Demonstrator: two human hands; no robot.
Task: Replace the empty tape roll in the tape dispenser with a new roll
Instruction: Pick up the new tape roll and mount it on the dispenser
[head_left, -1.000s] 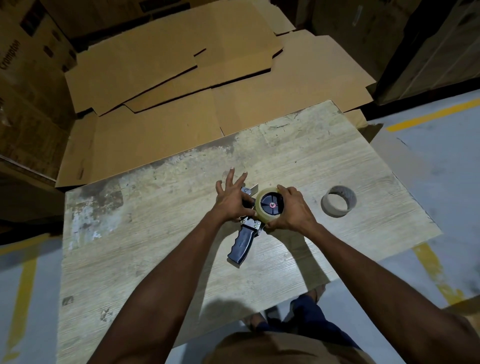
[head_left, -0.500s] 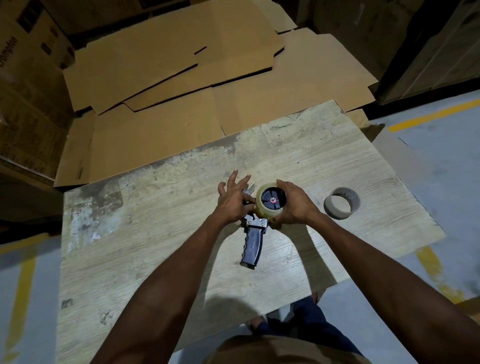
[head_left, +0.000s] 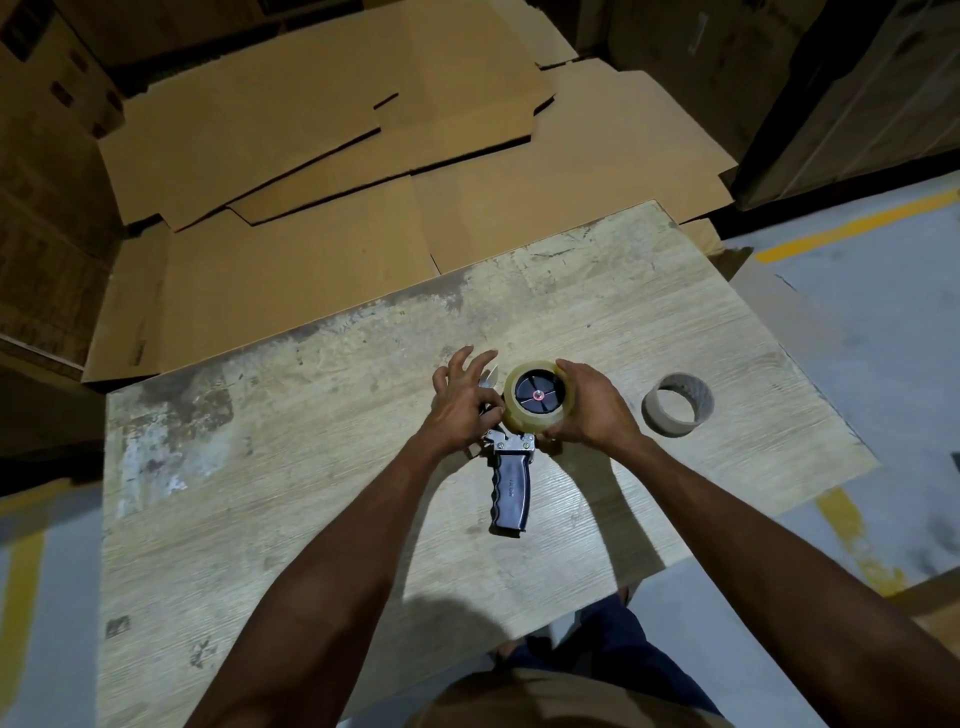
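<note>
The new roll sits on the hub of the tape dispenser, which lies on the surface with its handle toward the person. The right hand curls round the roll's right side, gripping it. The left hand, fingers splayed and uncurled, rests on the dispenser's front frame. The empty core stands apart to the right. The roll probably wants pressing squarely until flush, frame braced, before the tape end is fed toward the blade.

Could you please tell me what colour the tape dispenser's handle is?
The handle is dark blue-black, seen best in the head view.
</note>
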